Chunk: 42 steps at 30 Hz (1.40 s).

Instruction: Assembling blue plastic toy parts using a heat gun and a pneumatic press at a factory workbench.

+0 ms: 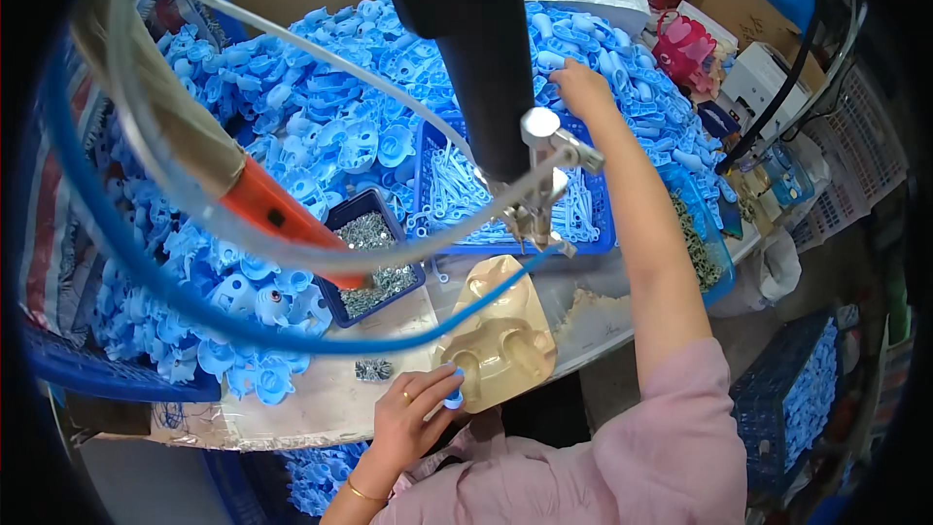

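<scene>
My left hand (pixel 406 420), a ring on one finger, pinches a small light blue plastic part (pixel 454 391) near the table's front edge. Beside it lies a tan moulded fixture (pixel 501 342) with rounded hollows. My right arm stretches to the far heap, where my right hand (pixel 585 89) has its fingers bent in among rounded light blue plastic pieces (pixel 612 66); what they grip is hidden. Between the hands, a blue basket (pixel 605 233) holds many thin light blue sticks with ringed ends. Left of it stands a dark blue tray (pixel 421 284) of small metal screws.
A black tool column (pixel 486 78) with a metal tip hangs over the basket. An orange tool (pixel 282 219) and a blue air hose (pixel 228 332) cross the left side. Light blue shells (pixel 292 136) cover the back. A clear blue bin (pixel 724 282) stands at the right.
</scene>
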Tool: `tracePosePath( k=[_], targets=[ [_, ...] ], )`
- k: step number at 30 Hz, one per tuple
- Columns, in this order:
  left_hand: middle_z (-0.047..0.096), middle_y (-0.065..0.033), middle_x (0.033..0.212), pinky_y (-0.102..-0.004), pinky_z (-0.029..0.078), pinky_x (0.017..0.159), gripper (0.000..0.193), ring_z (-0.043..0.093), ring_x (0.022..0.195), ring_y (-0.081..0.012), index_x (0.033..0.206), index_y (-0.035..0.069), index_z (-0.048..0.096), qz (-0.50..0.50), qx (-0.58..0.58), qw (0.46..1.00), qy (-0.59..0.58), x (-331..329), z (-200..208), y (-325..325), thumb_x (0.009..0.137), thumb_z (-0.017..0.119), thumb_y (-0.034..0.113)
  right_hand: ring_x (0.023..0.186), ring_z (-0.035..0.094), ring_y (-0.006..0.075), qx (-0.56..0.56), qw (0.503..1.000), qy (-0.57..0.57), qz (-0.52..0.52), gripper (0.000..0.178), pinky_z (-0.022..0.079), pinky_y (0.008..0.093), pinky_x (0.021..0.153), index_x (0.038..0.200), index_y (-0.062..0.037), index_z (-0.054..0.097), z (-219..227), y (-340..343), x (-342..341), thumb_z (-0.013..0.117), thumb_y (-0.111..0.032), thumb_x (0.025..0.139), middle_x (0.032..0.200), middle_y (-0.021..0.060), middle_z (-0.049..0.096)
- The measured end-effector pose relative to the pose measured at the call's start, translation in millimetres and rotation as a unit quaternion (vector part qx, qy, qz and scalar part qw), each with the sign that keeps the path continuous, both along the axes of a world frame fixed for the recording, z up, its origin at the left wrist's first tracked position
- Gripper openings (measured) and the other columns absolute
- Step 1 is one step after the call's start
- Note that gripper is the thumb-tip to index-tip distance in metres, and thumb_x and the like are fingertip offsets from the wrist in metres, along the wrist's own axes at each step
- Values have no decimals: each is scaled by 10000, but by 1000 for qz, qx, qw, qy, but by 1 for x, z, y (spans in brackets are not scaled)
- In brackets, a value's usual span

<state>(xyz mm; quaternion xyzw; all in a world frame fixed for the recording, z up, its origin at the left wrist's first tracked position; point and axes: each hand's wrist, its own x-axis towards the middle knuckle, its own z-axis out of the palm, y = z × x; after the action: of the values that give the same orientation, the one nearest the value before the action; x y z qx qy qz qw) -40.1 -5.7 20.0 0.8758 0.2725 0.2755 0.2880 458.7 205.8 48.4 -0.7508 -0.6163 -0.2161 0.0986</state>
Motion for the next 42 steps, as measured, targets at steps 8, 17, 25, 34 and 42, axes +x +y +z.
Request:
tracePosePath(
  k=[8, 17, 25, 34, 42],
  targets=[
    [700, -47, 1220, -416, 537, 940, 464, 654, 1101, -294, 1132, 95, 709, -35, 102, 993, 41, 4, -19, -1, 676, 792, 84, 946, 637, 437, 159, 983, 56, 68, 204, 486, 553, 740, 1019, -39, 537, 20, -44, 6, 619, -149, 868, 966, 218, 628],
    [653, -62, 1305, -474, 444, 1072, 394, 599, 1229, -273, 1190, 86, 677, -35, 121, 989, 75, 6, -45, -3, 846, 756, 263, 678, 605, 114, -191, 798, 518, 241, 217, 471, 285, 600, 1063, -64, 682, -24, -233, -214, 728, -111, 856, 822, 38, 642],
    [613, -88, 1364, -506, 415, 1093, 396, 570, 1260, -292, 1237, 99, 658, 34, 123, 991, 38, -18, -37, -2, 847, 717, 140, 956, 609, 283, -102, 935, 273, 201, 269, 498, 359, 810, 1098, -54, 707, -23, -268, -243, 748, -68, 832, 1134, 116, 607],
    [618, -33, 1336, -554, 352, 1130, 419, 515, 1286, -308, 1135, 124, 679, 368, 231, 863, 256, -145, 0, 45, 736, 804, 129, 876, 653, 212, -99, 887, 364, 268, 168, 517, 292, 654, 1054, -34, 710, -29, -255, -258, 678, -15, 890, 1051, 87, 652],
    [695, -68, 1169, -364, 482, 981, 320, 655, 1045, -228, 1145, 44, 666, 396, 37, 913, -91, -197, 20, 35, 839, 761, 50, 777, 658, 191, -91, 875, 369, 301, 127, 516, 284, 628, 1016, -21, 713, -24, -253, -278, 667, -2, 899, 976, 84, 679]
  ],
)
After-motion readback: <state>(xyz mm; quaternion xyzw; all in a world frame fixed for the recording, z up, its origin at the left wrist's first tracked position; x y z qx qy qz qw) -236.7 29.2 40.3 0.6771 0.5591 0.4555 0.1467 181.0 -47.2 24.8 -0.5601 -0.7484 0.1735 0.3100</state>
